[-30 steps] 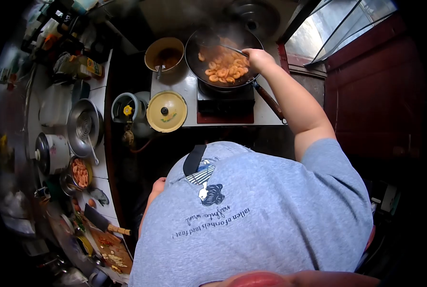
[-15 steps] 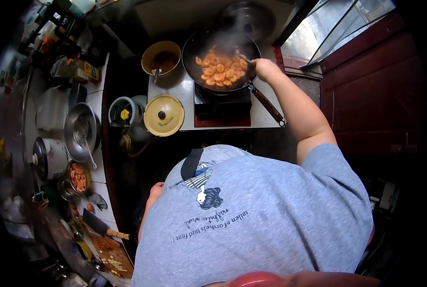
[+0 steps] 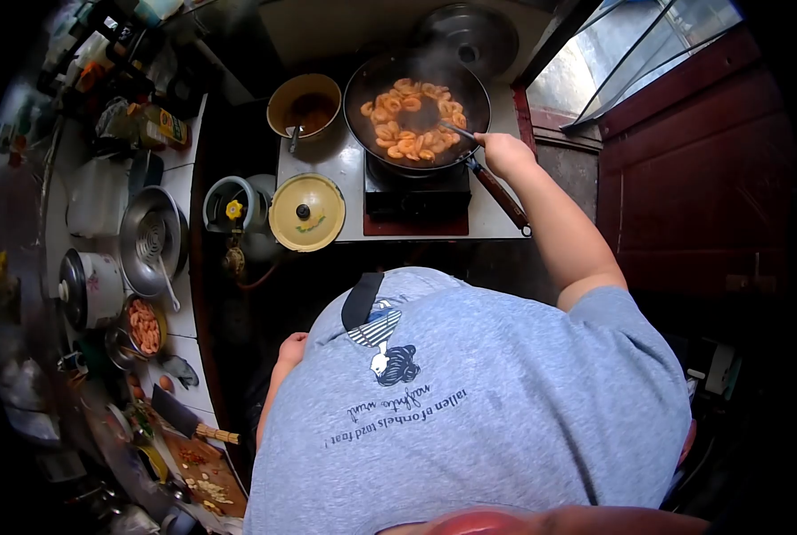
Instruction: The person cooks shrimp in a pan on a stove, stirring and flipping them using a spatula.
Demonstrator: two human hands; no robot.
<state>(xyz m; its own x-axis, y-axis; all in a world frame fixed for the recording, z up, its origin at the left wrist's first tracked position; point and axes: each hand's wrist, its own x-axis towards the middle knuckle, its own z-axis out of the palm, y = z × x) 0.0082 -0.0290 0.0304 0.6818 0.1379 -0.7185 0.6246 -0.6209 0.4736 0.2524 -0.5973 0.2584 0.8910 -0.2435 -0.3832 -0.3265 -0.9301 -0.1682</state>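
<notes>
My right hand (image 3: 508, 156) is closed round the handle of a spatula (image 3: 457, 131) whose working end is in the wok. Orange, curled shrimp (image 3: 407, 145) lie in a rough ring inside the black wok (image 3: 477, 94), with steam rising over them. The wok sits on a dark stove (image 3: 416, 192), its wooden handle (image 3: 500, 192) pointing toward me just below my right wrist. My left hand (image 3: 293, 348) hangs low beside my body, away from the counter; its fingers are mostly hidden.
Left of the wok stand a yellow bowl (image 3: 278, 98) of brown liquid and a yellow lid (image 3: 313, 218). A gas cylinder (image 3: 260, 241) is beside the counter. Along the left worktop are a metal basin (image 3: 131, 241), a bowl of raw pink meat (image 3: 145, 327), a cleaver (image 3: 177, 412) and a cutting board (image 3: 229, 489).
The spatula has swept through the shrimp, which went from a heap to a ring with a bare middle. My right hand has shifted slightly right and down.
</notes>
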